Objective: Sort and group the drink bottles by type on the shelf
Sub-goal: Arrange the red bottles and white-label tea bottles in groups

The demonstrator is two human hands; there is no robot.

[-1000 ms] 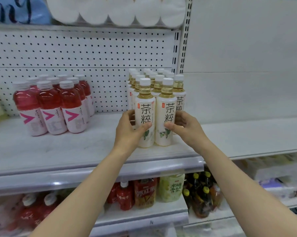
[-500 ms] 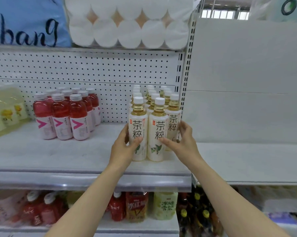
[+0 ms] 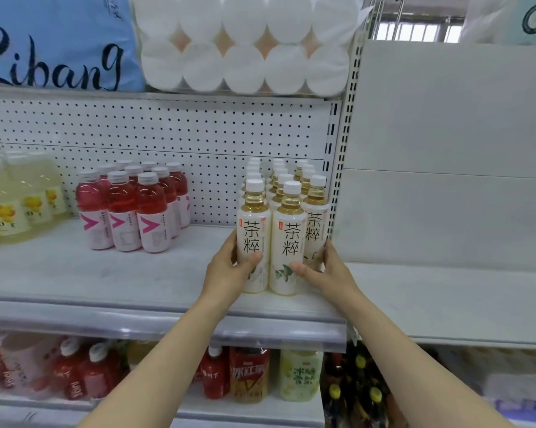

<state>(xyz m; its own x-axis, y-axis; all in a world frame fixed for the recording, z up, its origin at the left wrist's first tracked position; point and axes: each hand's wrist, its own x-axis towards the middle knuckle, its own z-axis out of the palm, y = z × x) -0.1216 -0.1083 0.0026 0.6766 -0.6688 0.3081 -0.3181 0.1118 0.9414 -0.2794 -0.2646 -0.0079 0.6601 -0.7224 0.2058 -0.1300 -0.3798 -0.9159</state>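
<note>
Front tea bottles (image 3: 286, 242) are clasped low, left hand (image 3: 229, 273) & right hand (image 3: 325, 270) curled round. Full, prob. heavy; smooth labels, slippery. Best gripped mid-body.

We are seeing open shelf (image 3: 183, 273) between the red bottles (image 3: 131, 208) at left and the tea bottles (image 3: 279, 217) crowding the right upright (image 3: 337, 180).

A single head-worn wide-angle camera is looking forward and slightly down, facing the white shelf (image 3: 112, 273) squarely from close range, with both forearms reaching in from the bottom edge. No second view is sharing the scene.
</note>
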